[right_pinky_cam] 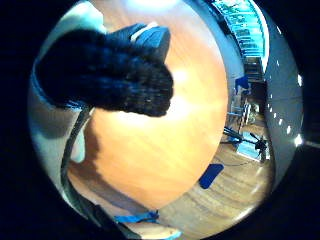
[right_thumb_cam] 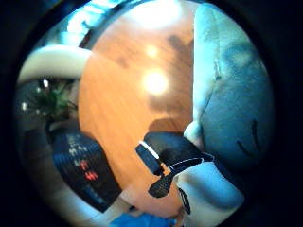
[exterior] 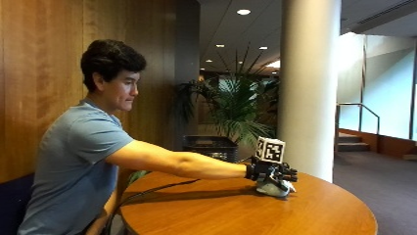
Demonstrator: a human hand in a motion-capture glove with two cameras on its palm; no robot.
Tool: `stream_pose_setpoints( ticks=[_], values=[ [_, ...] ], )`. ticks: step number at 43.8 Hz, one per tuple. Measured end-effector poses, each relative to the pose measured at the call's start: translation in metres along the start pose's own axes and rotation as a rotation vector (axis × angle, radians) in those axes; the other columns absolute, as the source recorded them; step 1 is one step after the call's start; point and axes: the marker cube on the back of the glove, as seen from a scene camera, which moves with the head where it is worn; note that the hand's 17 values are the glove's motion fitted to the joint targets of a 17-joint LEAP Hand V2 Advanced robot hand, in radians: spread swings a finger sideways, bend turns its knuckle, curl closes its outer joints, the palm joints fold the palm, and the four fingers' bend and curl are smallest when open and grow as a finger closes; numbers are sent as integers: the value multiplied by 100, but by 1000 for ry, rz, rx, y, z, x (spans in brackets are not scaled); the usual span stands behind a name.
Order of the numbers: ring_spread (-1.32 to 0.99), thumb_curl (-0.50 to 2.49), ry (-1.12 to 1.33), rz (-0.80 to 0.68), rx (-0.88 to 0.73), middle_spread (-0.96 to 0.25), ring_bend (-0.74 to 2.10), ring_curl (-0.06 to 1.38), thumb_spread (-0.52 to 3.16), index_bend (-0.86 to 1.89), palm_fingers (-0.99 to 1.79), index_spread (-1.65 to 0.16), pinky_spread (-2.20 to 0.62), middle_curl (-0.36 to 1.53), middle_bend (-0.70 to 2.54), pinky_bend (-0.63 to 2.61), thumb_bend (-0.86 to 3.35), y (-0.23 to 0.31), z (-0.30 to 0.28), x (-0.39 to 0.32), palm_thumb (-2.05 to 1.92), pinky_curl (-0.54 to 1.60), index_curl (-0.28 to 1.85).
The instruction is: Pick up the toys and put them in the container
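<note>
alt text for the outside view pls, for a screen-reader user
A seated person reaches their gloved right hand across a round wooden table and grips a grey-and-white plush toy resting on the tabletop near its far side. A dark crate stands beyond the table, with a potted palm and a white column behind it.

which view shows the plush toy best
The thumb side palm view: the grey and white plush toy fills much of it, lying on the wooden table. The outside view shows only a small pale lump under the gloved right hand. The little finger side view shows none clearly.
</note>
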Motion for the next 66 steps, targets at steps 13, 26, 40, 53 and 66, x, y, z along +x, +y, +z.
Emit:
stream_pose_setpoints(
  ticks=[13, 26, 40, 53, 66],
  values=[
    [6, 37, -94, -260, -103, 8, 71, 43, 115, -1, 2, -29, -8, 19, 14, 154, 17, 5, 6, -11, 43, 40, 5],
    [-21, 49, -89, -143, 121, -1, 112, 51, 116, 13, 55, -34, -34, 28, 38, 137, 31, 28, 13, 8, 74, 33, 3],
    [-36, 66, -79, -161, 130, -26, 111, 53, 67, 50, 104, -33, -43, 43, 61, 105, 26, 111, -34, 8, 81, 31, 17],
    [-43, 74, -67, -297, 266, -36, 108, 53, 63, 39, 93, -35, -43, 47, 54, 112, 22, 191, -156, 47, 77, 38, 18],
    [-45, 81, -202, -311, 368, -40, 108, 53, 65, 29, 93, -36, -43, 52, 49, 113, 20, 276, -255, -39, 75, 41, 18]
  ],
)
